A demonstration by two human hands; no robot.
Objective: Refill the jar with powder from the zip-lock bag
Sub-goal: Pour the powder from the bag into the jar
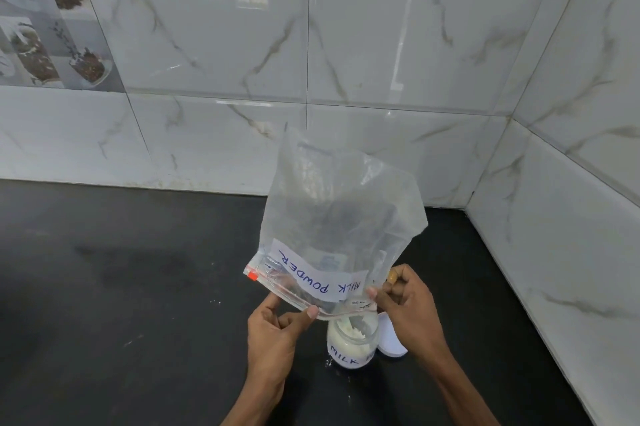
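Note:
A clear zip-lock bag (341,214) labelled "MILK POWDER" is held upside down, its zip edge pointing down just over the jar. The bag looks nearly empty. My left hand (277,332) pinches the zip edge near its middle, and my right hand (408,307) pinches the same edge at its right end. Below them an open glass jar (351,344) labelled "MILK" stands on the black counter, with white powder inside. The bag's rim hides part of the jar's mouth.
A white lid (391,339) lies on the black counter (138,287) just right of the jar, partly behind my right wrist. Marble-patterned tiled walls (381,44) close off the back and the right side. A few powder specks lie beside the jar.

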